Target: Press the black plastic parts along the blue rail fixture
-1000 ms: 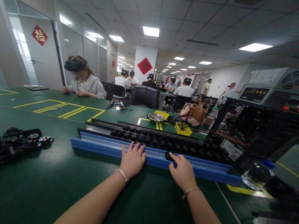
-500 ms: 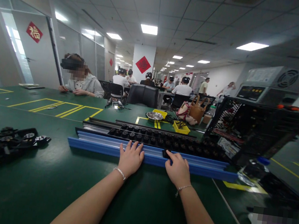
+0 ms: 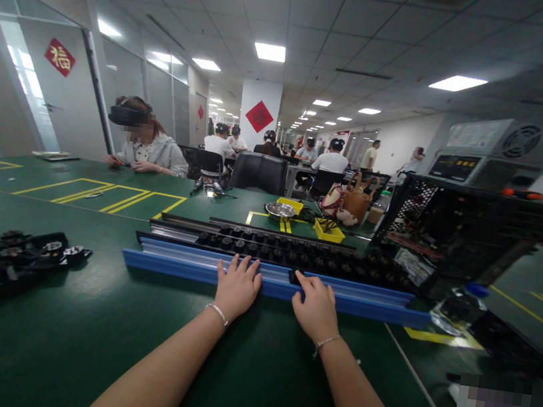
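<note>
A long blue rail point(image 3: 172, 264) lies across the green table in front of me. My left hand point(image 3: 236, 288) rests flat on its near edge with the fingers stretched out and together. My right hand point(image 3: 316, 307) lies on the rail a little to the right, its fingers pressed against a small black piece point(image 3: 295, 276) seated in the rail's channel. Behind the rail runs a long black strip point(image 3: 295, 254) filled with several dark round parts.
A heap of black parts point(image 3: 1, 256) lies at the left. A black open computer case point(image 3: 460, 230) and a plastic bottle point(image 3: 456, 310) stand at the right. Yellow trays point(image 3: 331, 232) and a metal bowl point(image 3: 279, 211) sit further back. A person point(image 3: 151, 146) sits across the table.
My right hand has slid leftward along the blue rail, pushing the black piece closer to my left hand. My left hand has stayed in place.
</note>
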The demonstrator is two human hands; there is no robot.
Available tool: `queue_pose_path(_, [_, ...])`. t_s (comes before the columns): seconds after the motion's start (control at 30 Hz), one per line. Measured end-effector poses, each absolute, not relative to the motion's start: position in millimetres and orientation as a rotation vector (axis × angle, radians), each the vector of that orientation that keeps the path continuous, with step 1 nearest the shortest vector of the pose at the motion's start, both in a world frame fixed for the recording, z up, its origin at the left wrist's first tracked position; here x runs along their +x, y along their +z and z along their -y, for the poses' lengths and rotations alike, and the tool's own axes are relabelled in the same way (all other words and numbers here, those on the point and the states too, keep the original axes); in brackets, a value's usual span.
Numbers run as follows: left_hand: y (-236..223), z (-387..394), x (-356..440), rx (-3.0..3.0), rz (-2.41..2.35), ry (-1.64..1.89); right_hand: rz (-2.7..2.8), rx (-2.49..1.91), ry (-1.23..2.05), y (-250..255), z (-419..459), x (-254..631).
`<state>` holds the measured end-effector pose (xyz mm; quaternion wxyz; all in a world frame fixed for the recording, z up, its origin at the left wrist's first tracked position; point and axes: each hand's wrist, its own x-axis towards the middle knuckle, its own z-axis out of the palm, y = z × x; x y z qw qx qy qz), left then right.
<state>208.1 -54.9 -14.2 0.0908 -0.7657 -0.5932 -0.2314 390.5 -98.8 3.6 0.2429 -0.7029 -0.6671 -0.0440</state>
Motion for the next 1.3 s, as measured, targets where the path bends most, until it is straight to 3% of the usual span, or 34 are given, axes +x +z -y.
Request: queue_pose_path(1.3, [-10.8, 57.0, 209.1, -2.280, 1.783, -0.674, 1.931, -1.923, -0.159, -0.2, 101.2, 374.6])
